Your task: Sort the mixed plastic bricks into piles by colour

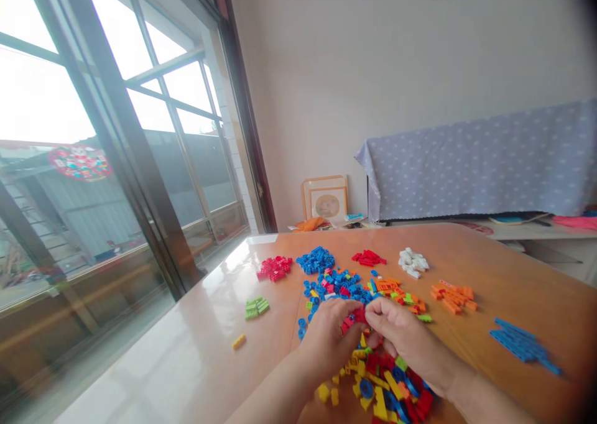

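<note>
Over the mixed pile of toy building bricks (380, 380), my left hand (329, 331) is closed, its fingers and thumb around a red toy brick (359, 314). My right hand (401, 331) meets it from the other side, thumb and forefinger pinched at the same red piece. The fingers partly cover the red brick, so whether it is one piece or two joined is unclear. Blue bricks (342, 282) lie just beyond the hands. Yellow, red and blue pieces spread below and between my wrists.
Sorted heaps stand around the pile on the wooden table (275, 368): pinkish-red (275, 268), blue (316, 260), red (369, 258), white (413, 262), orange (454, 296), long blue strips (525, 343) and light green (257, 308). A single yellow brick (239, 341) lies left.
</note>
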The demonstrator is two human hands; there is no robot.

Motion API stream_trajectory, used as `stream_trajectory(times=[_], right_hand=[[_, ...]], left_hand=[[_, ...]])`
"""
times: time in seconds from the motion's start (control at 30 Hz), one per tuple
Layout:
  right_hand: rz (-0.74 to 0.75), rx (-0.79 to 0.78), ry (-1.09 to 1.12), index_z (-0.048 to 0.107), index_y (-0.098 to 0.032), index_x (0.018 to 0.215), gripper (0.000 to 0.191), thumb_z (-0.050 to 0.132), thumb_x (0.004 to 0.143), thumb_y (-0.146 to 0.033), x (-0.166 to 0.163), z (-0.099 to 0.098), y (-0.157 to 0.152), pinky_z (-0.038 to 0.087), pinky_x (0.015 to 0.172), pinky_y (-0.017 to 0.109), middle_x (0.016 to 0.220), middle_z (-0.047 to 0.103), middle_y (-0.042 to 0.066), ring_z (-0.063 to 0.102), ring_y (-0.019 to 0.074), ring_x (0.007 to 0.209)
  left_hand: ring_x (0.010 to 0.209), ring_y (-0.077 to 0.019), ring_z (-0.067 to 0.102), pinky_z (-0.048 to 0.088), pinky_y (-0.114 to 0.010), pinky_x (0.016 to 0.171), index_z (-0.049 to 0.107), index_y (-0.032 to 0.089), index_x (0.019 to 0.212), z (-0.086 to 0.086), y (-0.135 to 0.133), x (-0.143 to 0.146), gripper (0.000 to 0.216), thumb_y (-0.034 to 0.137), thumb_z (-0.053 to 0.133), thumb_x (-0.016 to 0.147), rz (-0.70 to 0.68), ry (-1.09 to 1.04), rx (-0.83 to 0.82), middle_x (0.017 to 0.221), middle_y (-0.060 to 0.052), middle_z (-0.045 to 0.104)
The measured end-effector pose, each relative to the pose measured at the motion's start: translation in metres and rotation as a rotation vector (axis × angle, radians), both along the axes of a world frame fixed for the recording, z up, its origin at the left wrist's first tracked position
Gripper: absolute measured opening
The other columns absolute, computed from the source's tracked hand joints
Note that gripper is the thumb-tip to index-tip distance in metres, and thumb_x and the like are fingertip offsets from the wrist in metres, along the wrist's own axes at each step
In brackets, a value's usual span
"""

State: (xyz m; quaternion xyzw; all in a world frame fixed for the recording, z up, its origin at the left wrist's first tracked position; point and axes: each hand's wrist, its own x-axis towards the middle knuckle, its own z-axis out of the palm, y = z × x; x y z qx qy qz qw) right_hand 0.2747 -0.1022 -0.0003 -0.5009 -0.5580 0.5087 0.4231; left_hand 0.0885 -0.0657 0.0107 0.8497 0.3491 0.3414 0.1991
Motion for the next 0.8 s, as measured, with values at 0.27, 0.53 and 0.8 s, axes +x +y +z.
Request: stream_trajectory(times=[0.27,0.53,0.8], right_hand=[[-0.135,0.071,-0.117,0.06,-0.021,0.087,0.042,0.051,0.085,-0.063,0.006,-0.002,0.003,0.036,0.056,0.026,0.082,0.07,0.003,0.056,0.0146,0.066],[-0.078,0.055,-0.196,0.061,-0.022,0.085,0.041,0.051,0.087,-0.062,0.011,-0.011,0.01,0.038,0.059,0.029,0.083,0.071,0.003,0.059,0.0163,0.069],[-0.105,0.042,-0.201,0.061,-0.023,0.089,0.042,0.049,0.085,-0.063,0.017,-0.012,0.012,0.041,0.06,0.026,0.093,0.073,0.003,0.063,0.0173,0.074]], left_hand=[[0.105,-0.0294,0.062,0.044,-0.039,0.089,0.071,0.025,0.106,0.005,0.052,-0.047,0.028,0.038,0.049,0.095,0.487,0.197,0.09,0.109,-0.011,0.071],[0.098,-0.0301,0.063,0.042,-0.036,0.084,0.07,0.017,0.086,-0.023,0.089,-0.093,0.017,0.021,0.053,0.085,0.799,0.403,-0.063,0.1,-0.015,0.07],[0.099,-0.0225,0.059,0.04,-0.03,0.084,0.064,0.018,0.098,-0.037,0.093,-0.084,0.023,0.01,0.046,0.087,0.783,0.423,-0.061,0.105,-0.011,0.066]])
